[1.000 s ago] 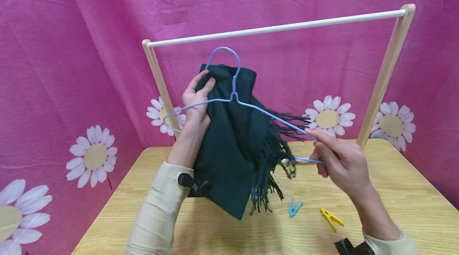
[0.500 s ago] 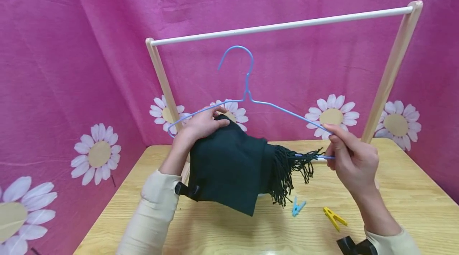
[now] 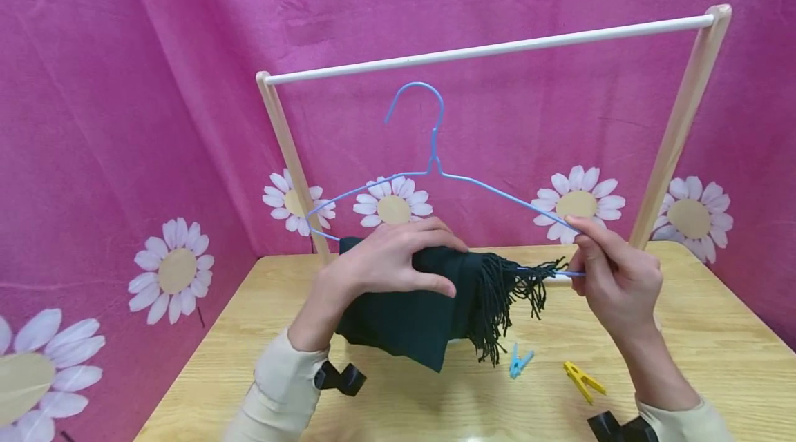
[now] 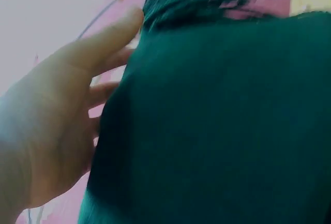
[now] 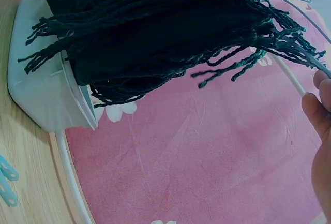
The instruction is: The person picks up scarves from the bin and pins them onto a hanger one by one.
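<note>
L hand (image 3: 398, 259): loosely spread, touches dk-green fringed cloth (image 3: 398, 329)
R hand (image 3: 618, 280): pinches lt-blue wire hanger (image 3: 434, 143), R end
Cloth: over hanger's lower bar (image 3: 572, 274)

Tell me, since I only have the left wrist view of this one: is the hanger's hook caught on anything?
Observer: No. In the head view the hanger's hook is free, showing lower in the picture than the white rail.

Operator: The scarf fills most of my picture. What is near it?

Observer: The right wrist view shows a white container, partly hidden by the scarf; I can't tell whether they touch.

Operator: Any loose items on the tabletop?

Observer: Yes, a light blue clothespin and a yellow clothespin lie there.
</note>
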`<state>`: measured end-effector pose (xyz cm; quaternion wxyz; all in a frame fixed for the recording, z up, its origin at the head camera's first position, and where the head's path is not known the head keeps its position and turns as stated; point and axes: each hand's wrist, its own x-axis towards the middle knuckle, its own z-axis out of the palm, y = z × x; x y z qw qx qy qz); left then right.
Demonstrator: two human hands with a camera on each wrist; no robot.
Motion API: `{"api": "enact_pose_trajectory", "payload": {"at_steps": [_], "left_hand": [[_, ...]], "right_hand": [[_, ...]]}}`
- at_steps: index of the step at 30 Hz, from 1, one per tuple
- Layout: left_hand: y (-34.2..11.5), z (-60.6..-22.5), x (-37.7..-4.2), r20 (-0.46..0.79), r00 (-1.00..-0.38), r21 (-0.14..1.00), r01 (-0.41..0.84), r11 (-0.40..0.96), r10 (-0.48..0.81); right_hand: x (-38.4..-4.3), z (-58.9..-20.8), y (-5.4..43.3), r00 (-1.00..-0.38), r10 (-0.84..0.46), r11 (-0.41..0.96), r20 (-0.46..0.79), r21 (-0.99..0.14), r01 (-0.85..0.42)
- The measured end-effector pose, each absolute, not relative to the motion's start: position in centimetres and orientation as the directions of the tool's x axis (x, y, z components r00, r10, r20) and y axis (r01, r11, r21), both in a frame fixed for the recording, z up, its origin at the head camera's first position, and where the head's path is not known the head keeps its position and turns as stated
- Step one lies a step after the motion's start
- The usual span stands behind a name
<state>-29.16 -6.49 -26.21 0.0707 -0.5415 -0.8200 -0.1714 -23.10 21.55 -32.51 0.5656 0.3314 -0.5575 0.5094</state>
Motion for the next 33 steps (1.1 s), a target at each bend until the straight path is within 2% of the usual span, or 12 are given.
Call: {"api": "enact_pose_trajectory", "payload": {"at_steps": [3,5,9,11,14,17,20,21,24,27,30,33], "left_hand": [[-5.1,-27.0,-28.4,0.342,-0.334,-0.023,0.931,0.364,0.878],[-4.3,-27.4,-28.3,0.371,-0.286,-0.114,0.93,0.349,0.883],[-3.4,-27.9,-28.3,0.464,-0.205,-0.209,0.92,0.331,0.862],[-3.4,-28.0,-28.3,0.51,-0.199,-0.209,0.915,0.345,0.837],[-3.5,-27.8,-28.2,0.591,-0.279,-0.12,0.898,0.424,0.757],[-3.5,-27.3,-28.1,0.634,-0.45,0.061,0.84,0.54,0.629],[-3.3,-26.9,-27.9,0.59,-0.565,0.143,0.776,0.614,0.577],[-3.1,-26.7,-27.8,0.554,-0.59,0.151,0.765,0.626,0.588],[-2.9,-26.6,-27.5,0.433,-0.601,0.126,0.779,0.615,0.672],[-2.8,-26.7,-27.1,0.346,-0.577,0.107,0.807,0.58,0.74],[-2.5,-27.0,-26.9,0.359,-0.482,0.016,0.86,0.511,0.799],[-1.9,-27.5,-26.9,0.44,-0.381,-0.058,0.891,0.45,0.813]], "right_hand": [[-23.1,-32.5,21.5,-0.152,0.198,0.271,0.968,-0.203,-0.941],[-23.1,-32.5,21.5,-0.16,0.19,0.269,0.969,-0.208,-0.94],[-23.1,-32.6,21.5,-0.173,0.19,0.247,0.966,-0.218,-0.944],[-23.1,-32.6,21.4,-0.182,0.196,0.225,0.964,-0.225,-0.948],[-23.2,-32.6,21.2,-0.193,0.199,0.2,0.961,-0.232,-0.952],[-23.2,-32.8,20.9,-0.189,0.189,0.21,0.964,-0.228,-0.951],[-23.2,-33.0,20.8,-0.183,0.184,0.241,0.966,-0.225,-0.944],[-23.2,-33.0,20.9,-0.181,0.186,0.245,0.966,-0.224,-0.943],[-23.1,-32.9,21.0,-0.18,0.196,0.257,0.964,-0.228,-0.939],[-22.9,-32.7,21.2,-0.181,0.204,0.27,0.962,-0.233,-0.934],[-22.8,-32.6,21.3,-0.182,0.206,0.28,0.962,-0.236,-0.931],[-22.6,-32.6,21.3,-0.184,0.205,0.284,0.961,-0.238,-0.929]]}}
